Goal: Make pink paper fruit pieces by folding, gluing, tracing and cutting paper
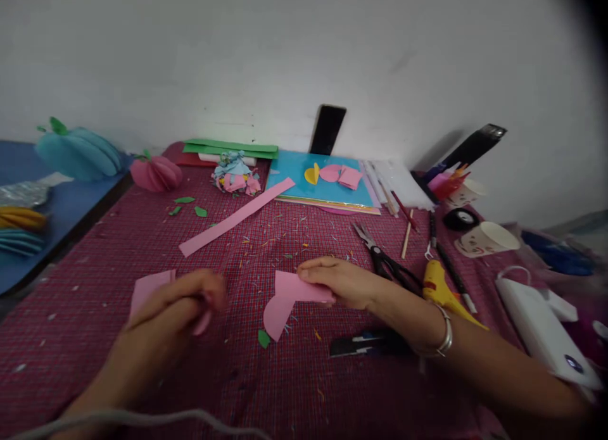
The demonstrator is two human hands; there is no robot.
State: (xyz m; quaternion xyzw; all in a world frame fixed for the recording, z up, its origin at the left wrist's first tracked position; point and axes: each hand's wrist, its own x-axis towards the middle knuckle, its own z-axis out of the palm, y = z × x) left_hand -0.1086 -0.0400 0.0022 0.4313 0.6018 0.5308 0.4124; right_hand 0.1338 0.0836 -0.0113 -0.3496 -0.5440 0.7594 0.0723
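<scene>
My right hand (337,280) pinches a folded piece of pink paper (289,287) above the red checked cloth. Below and left of it, touching or overlapping, is a rounded pink paper piece (277,314). My left hand (166,313), smeared by motion, has its fingers curled around a small pink paper scrap (203,321). Partly behind that hand lies a squarish pink paper (148,289). Farther back, a long pink paper strip (237,218) rests at a slant. A green paper scrap (264,339) is near the rounded piece.
Black-handled scissors (380,253), a yellow glue gun (439,288) and a white device (541,326) lie to the right. Paper cups (489,238) stand behind. A phone (327,130) leans on the wall behind a blue folder (294,174). Pink and blue paper pumpkins (156,174) sit left. A pale cable (142,418) crosses low.
</scene>
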